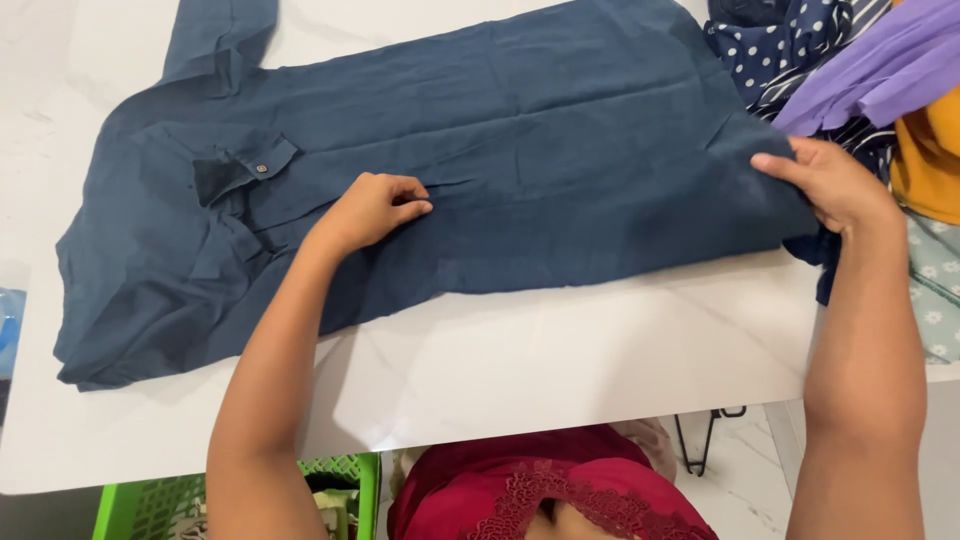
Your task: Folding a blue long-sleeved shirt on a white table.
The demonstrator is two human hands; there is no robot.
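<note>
A dark blue shirt (520,150) lies spread flat across the white table (560,360), collar to the left, with a buttoned chest pocket (245,170). My left hand (372,208) rests on the middle of the shirt, fingers curled and pinching a fold of the cloth. My right hand (830,182) grips the shirt's hem at the right end, thumb on top of the fabric.
A pile of clothes sits at the right: a navy polka-dot piece (770,50), a purple garment (880,65), a mustard one (930,150) and a pale floral cloth (935,275). A green plastic basket (150,505) stands under the table's front edge.
</note>
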